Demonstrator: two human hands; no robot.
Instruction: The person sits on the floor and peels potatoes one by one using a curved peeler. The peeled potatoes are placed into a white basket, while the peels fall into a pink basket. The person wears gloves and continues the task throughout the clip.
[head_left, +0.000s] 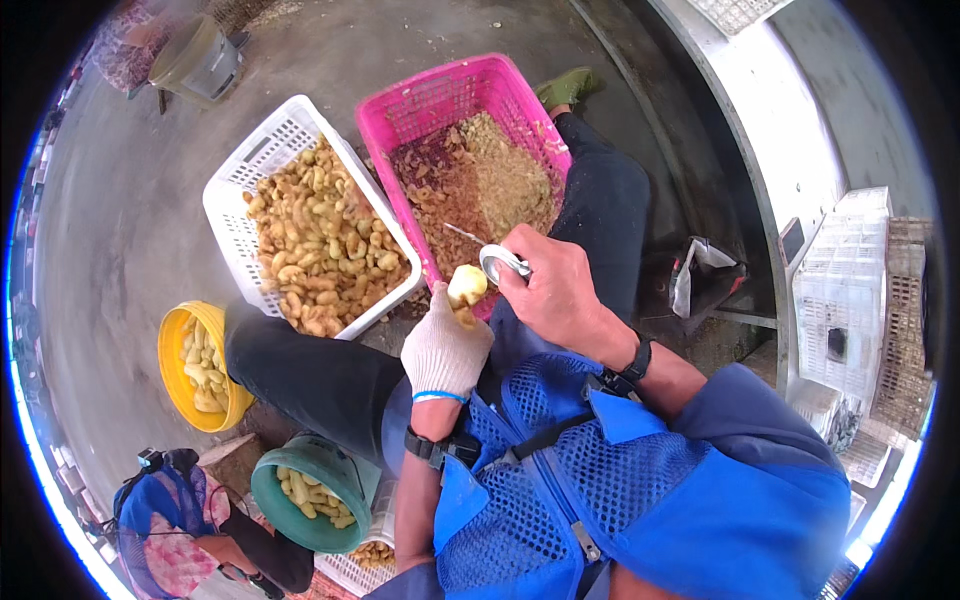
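My left hand (448, 346), in a white knit glove, grips a partly peeled root piece (468, 286), pale yellow at the top and brown below. My right hand (551, 281) is bare and closed around a peeling tool (504, 261) with a rounded, shiny metal handle. Its thin blade points up and left, just above the root piece; whether they touch I cannot tell. Below both hands, a pink plastic basket (373, 120) holds brown and pale peelings (480, 180). To its left stands a white plastic basket (225, 195) heaped with knobby brown unpeeled roots (326, 240).
Left of my leg, a yellow bucket (169, 360) and a green bucket (270, 499) hold pale peeled pieces. A co-worker (180, 510) sits at lower left. Another bucket (199, 64) stands far left. At right are a dark bag (701, 281), a metal ledge (780, 112) and stacked crates (844, 285).
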